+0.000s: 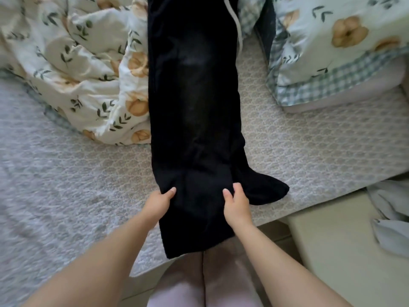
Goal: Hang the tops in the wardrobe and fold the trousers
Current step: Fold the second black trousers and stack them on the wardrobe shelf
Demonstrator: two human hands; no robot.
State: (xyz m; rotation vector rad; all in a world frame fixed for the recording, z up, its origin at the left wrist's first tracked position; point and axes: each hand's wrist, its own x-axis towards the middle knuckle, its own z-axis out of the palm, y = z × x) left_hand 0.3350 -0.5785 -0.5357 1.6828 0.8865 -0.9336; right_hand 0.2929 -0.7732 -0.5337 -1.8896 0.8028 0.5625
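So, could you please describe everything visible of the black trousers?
The black trousers look soft and matte, laid lengthwise down the bed, their near end hanging over its edge. A rounded flap juts out to the right, and a thin white line runs along the far right side. The left hand and right hand each pinch a side near the edge; the floral duvet touches the left side.

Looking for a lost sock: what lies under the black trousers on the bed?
The black trousers lie on the grey textured bedspread, one edge against the floral duvet; the near end hangs past the bedspread's edge. Anything directly beneath is covered; no sock shows.
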